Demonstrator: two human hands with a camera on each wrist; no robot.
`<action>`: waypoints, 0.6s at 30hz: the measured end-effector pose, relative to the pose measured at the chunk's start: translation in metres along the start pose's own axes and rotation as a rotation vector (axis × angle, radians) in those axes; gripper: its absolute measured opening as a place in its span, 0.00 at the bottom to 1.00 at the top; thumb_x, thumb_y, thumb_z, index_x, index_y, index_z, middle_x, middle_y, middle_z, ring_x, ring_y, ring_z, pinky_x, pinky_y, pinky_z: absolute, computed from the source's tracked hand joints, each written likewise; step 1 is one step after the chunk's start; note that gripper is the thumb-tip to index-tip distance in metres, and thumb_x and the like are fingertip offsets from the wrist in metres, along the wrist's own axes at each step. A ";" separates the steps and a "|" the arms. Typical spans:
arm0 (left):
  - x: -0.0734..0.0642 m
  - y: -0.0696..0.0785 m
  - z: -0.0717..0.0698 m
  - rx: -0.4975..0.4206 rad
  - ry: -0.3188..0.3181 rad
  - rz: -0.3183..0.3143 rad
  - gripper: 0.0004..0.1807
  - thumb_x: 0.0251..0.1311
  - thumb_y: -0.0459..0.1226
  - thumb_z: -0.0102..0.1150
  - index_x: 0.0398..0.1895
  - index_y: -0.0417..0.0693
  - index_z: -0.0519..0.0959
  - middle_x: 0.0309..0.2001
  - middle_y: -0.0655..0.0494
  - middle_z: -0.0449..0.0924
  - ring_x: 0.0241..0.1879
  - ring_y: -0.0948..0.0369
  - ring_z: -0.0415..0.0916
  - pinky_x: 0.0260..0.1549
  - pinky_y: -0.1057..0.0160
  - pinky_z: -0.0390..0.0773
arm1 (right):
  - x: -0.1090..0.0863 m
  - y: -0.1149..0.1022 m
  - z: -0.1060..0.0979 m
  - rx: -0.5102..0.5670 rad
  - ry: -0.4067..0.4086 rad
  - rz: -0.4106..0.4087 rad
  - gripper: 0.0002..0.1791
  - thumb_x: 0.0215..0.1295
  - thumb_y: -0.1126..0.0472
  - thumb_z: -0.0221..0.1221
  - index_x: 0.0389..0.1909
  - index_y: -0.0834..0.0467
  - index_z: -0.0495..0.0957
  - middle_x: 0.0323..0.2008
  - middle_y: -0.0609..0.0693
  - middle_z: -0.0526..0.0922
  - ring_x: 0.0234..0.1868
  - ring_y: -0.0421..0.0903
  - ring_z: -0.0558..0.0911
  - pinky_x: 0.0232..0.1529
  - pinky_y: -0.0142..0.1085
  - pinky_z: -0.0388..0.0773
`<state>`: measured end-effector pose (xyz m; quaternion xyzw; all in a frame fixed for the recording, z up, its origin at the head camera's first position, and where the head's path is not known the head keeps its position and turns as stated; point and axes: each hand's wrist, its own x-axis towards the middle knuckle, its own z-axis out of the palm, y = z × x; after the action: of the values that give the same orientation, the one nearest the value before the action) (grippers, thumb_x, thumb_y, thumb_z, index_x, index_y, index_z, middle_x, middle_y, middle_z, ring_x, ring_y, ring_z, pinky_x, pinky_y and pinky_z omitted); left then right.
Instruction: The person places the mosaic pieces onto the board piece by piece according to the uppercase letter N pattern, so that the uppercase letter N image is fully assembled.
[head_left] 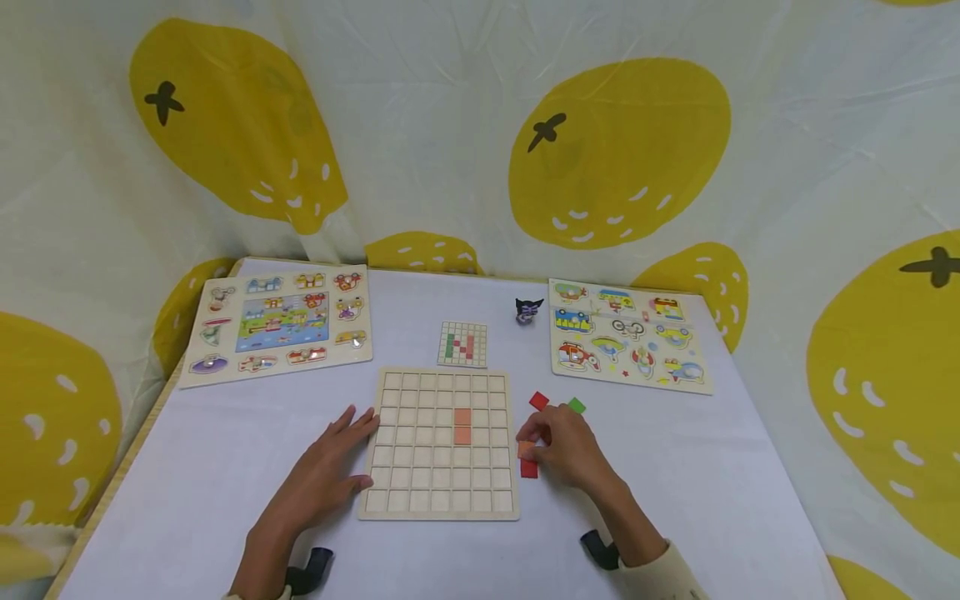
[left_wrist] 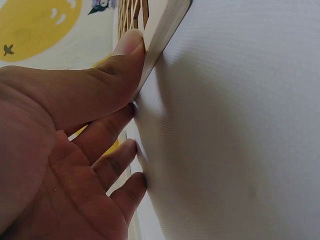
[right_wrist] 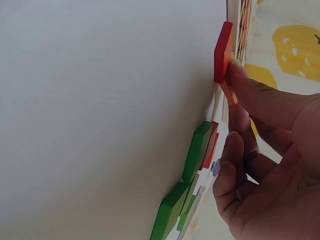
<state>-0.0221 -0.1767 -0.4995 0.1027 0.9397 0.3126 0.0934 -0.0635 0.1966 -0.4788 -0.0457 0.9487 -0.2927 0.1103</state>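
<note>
A pale wooden grid board (head_left: 438, 479) lies flat on the table, with two orange tiles (head_left: 462, 426) set one above the other in its cells. My left hand (head_left: 327, 471) rests at the board's left edge, its fingers spread and the thumb against the side. Just past the right edge, my right hand (head_left: 566, 446) pinches an orange tile (right_wrist: 229, 93) between thumb and fingers. Right beside that tile lies a red tile (head_left: 528, 470). Another red tile (head_left: 539, 401) and a green tile (head_left: 576, 405) show beyond the hand. More green tiles (right_wrist: 197, 152) appear in the right wrist view.
A small pattern card (head_left: 462, 344) with coloured squares lies behind the board, and a dark little figurine (head_left: 528, 311) stands to its right. Wooden picture puzzles flank them, one at the back left (head_left: 228, 321) and one at the back right (head_left: 630, 367). A fruit-print curtain (head_left: 420, 150) hangs behind.
</note>
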 end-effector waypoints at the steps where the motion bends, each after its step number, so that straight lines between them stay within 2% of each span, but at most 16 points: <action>1: 0.000 0.000 0.000 -0.002 0.000 -0.002 0.52 0.47 0.31 0.83 0.79 0.48 0.69 0.82 0.54 0.64 0.85 0.43 0.51 0.76 0.32 0.64 | 0.000 0.000 0.000 0.003 -0.001 -0.001 0.08 0.56 0.60 0.79 0.33 0.47 0.90 0.27 0.42 0.78 0.38 0.45 0.74 0.36 0.34 0.70; 11: 0.000 -0.001 0.001 0.000 -0.002 -0.006 0.53 0.47 0.31 0.83 0.80 0.49 0.69 0.82 0.55 0.63 0.85 0.43 0.51 0.76 0.32 0.64 | -0.002 0.002 -0.002 0.102 0.027 0.047 0.11 0.57 0.58 0.80 0.33 0.46 0.84 0.28 0.43 0.78 0.39 0.44 0.76 0.36 0.33 0.75; 18: 0.000 -0.001 0.001 0.000 0.005 0.005 0.52 0.47 0.31 0.83 0.79 0.48 0.69 0.82 0.54 0.64 0.85 0.43 0.51 0.75 0.32 0.66 | -0.006 -0.002 0.005 0.186 0.038 0.028 0.12 0.59 0.61 0.78 0.37 0.46 0.85 0.29 0.43 0.79 0.36 0.44 0.76 0.34 0.31 0.74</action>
<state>-0.0220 -0.1765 -0.5012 0.1042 0.9396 0.3131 0.0906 -0.0566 0.1934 -0.4804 -0.0162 0.9199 -0.3789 0.1001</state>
